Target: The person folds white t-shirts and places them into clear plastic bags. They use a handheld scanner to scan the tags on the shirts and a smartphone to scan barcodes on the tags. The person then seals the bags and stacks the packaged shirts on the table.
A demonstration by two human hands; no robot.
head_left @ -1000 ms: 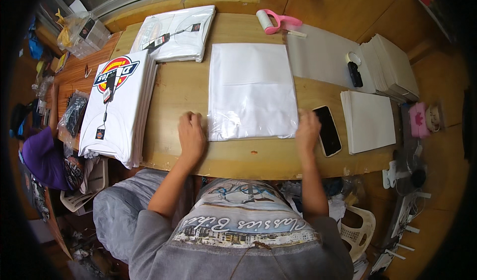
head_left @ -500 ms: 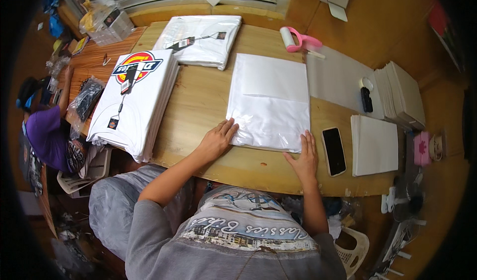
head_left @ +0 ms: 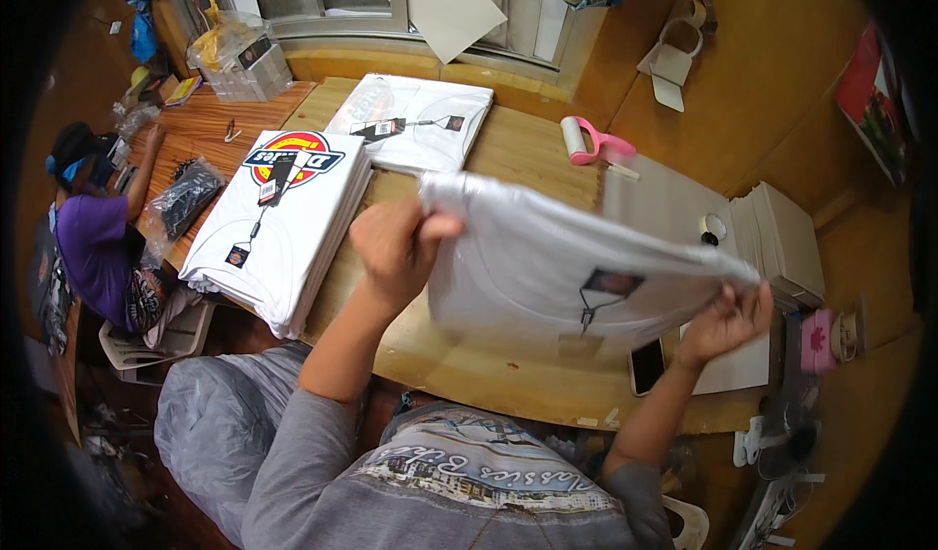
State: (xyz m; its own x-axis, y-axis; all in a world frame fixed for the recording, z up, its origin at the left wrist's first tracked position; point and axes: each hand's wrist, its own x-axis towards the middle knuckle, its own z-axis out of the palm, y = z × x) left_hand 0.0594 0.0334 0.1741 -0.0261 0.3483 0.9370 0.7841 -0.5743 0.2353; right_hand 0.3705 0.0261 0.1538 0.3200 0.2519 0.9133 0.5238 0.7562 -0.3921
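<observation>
The left hand (head_left: pixel 396 247) grips the left end of the folded white shirt (head_left: pixel 528 267); the right hand (head_left: pixel 728 325) grips its right end. The shirt is tilted over the table (head_left: pixel 440 369), right of the shirt stack (head_left: pixel 278 223).

Left hand (head_left: pixel 396 249) is raised, fingers curled in a firm grip, thumb directed to the right. Left forearm (head_left: pixel 344 345) is bare and slants up and rightward. Right hand (head_left: pixel 723 330) sits lower in view, fingers bent, gripping. Right forearm (head_left: pixel 653 415) angles outward, rightward.
</observation>
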